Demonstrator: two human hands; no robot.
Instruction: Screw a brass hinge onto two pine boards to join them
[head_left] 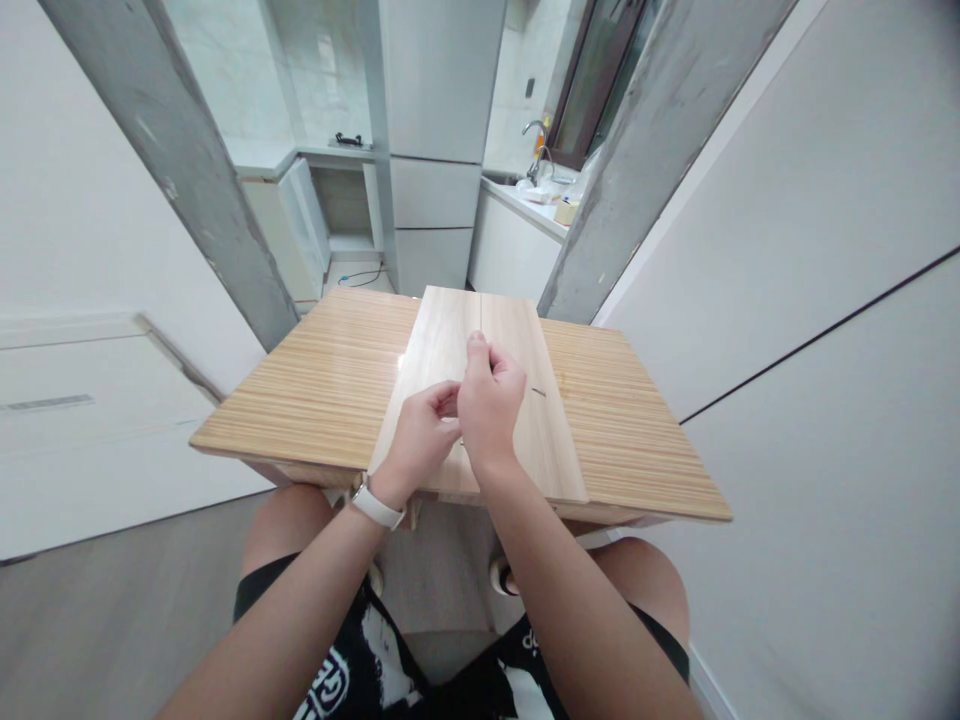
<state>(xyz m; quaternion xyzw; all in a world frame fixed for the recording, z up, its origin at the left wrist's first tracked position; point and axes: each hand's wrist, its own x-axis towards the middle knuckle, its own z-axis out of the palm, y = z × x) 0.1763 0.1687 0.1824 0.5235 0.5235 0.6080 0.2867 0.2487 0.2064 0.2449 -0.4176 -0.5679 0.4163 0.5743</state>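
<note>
A pale wooden board lies lengthwise across the table, with a thin line running down from its far edge. Above the board's middle, my left hand and my right hand are close together. The left fingers are pinched beside the right palm; whatever they hold is hidden. My right hand is curled with its thumb up, and I cannot make out what is inside it. A small dark screw-like piece rests on the board, right of my right hand. A pale-strapped watch is on my left wrist.
The striped wooden table extends on both sides of the board, its near edge above my knees. White walls flank it. Beyond are grey pillars, a tall fridge and a counter with a faucet.
</note>
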